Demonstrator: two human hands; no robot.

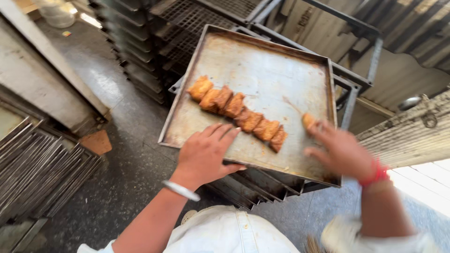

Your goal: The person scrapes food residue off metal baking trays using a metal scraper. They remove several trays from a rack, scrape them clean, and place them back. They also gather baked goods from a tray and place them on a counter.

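Observation:
A worn metal baking tray (262, 70) rests tilted on a stack of trays. Several golden-brown baked pieces (236, 112) lie in a diagonal row across it. My left hand (206, 154) lies flat on the tray's near edge, fingers spread, just below the row. My right hand (340, 150) is at the tray's right side, blurred, with its fingers pinched on one more baked piece (308, 120). A metal bangle circles my left wrist and a red thread my right.
A stack of empty trays (262, 185) sits under the tray in use. A rack with dark mesh shelves (187, 18) stands behind. More flat trays (37, 168) lie at the left. The floor (126, 140) is dark and speckled.

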